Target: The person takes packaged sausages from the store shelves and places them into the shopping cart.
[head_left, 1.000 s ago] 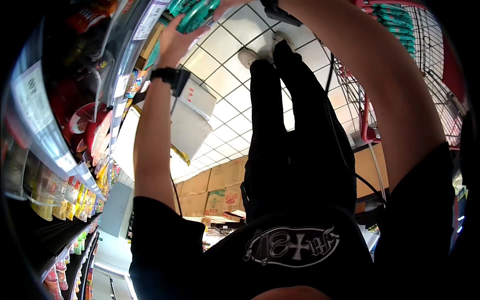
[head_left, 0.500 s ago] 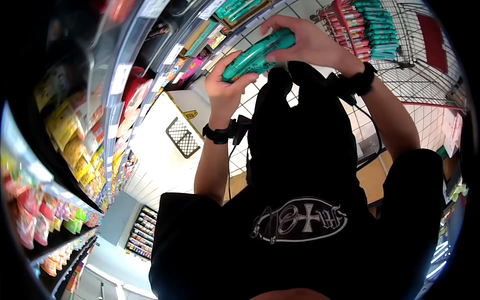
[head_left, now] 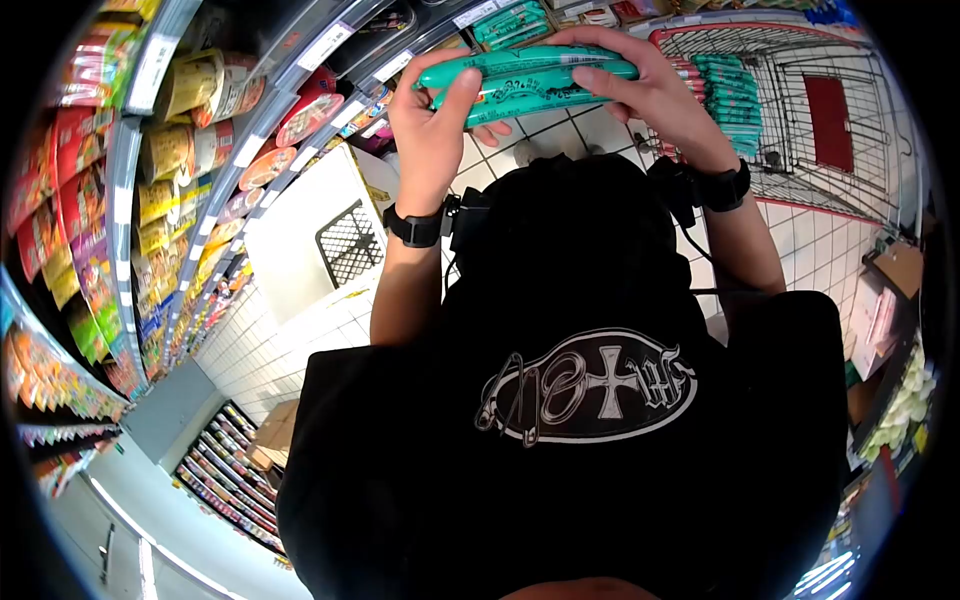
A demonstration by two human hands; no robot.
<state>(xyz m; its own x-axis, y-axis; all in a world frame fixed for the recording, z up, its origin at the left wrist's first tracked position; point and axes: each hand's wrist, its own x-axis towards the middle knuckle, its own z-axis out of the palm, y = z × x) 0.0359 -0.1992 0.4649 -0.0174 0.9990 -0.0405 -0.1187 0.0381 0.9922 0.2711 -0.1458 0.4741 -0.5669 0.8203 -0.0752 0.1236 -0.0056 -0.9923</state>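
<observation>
**Green packets, two by the look of it, held between two hands**

The green packets (head_left: pixel 545 95) lie lengthwise, one against the other, high in the view and in front of the person's body. The left hand (head_left: pixel 428 128) is clamped on one end of them: its thumb presses on the upper face, and fingertips show below the lower edge. The right hand (head_left: pixel 668 105) is clamped on the other end, one thumb on the face and one finger laid along the far edge. The packets overlap, so a third behind them cannot be ruled out.

Two black wristbands follow, one on the left wrist (head_left: pixel 412 229) and one on the right wrist (head_left: pixel 725 187). Below are one black shirt (head_left: pixel 560 510) with one oval emblem (head_left: pixel 610 385) and two pale shoe tips, partly hidden.

Just beyond the hands, one group of more green packs (head_left: pixel 512 25) sits on the shelf, their number unclear. To the right stands one shopping cart (head_left: pixel 870 145) with one red panel (head_left: pixel 828 125); in it are one green stack (head_left: pixel 728 100) and, beside that, one pinkish-red stack (head_left: pixel 690 75), partly covered by the right hand.

To the left are one white stand (head_left: pixel 285 235) with one black grille (head_left: pixel 350 245), and several shelf rows of bright food packages (head_left: pixel 75 180), too many to count.
</observation>
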